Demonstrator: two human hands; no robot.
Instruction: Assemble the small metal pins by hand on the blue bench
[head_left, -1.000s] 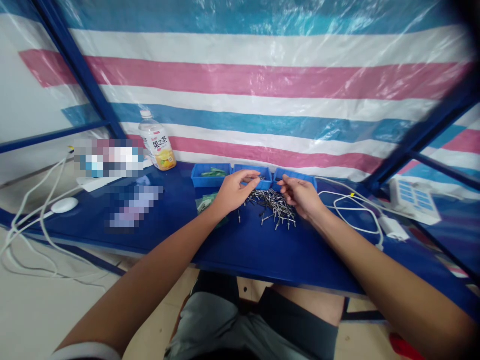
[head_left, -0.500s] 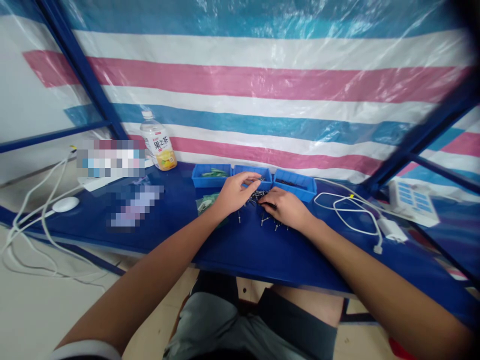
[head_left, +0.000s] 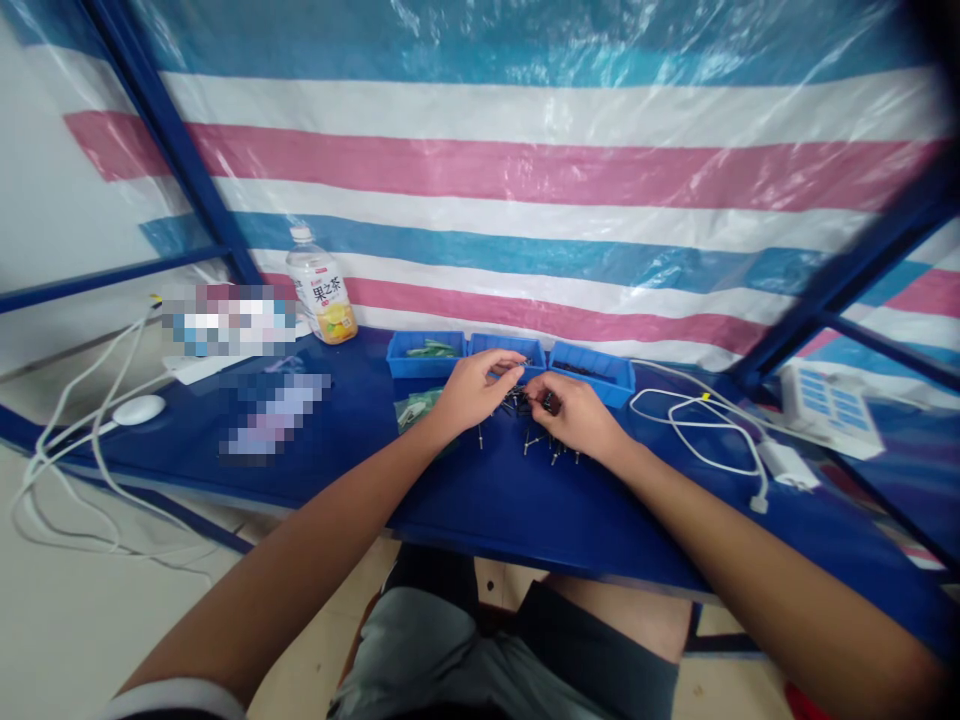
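Observation:
A heap of small metal rivets (head_left: 536,435) lies on the blue table (head_left: 465,490), mostly hidden under my hands. My left hand (head_left: 472,388) hovers over the heap's left side, its fingers pinched on something too small to name. My right hand (head_left: 571,412) rests on the heap with its fingers curled in a pinch towards the left hand's fingertips; they nearly touch. Behind them stand three blue trays: the left tray (head_left: 424,353) holds green pieces, the middle tray (head_left: 514,353) is partly hidden, the right tray (head_left: 592,370) holds dark parts.
A tea bottle (head_left: 324,298) stands at the back left. A white puck with cables (head_left: 139,409) lies far left. White cable and a charger (head_left: 780,462) lie to the right, with a power strip (head_left: 829,408) beyond. A clear bag of green pieces (head_left: 414,408) sits by my left wrist.
My right hand came from the right tray down onto the rivet heap, then pinched up towards my left hand's fingertips. The left hand barely moved.

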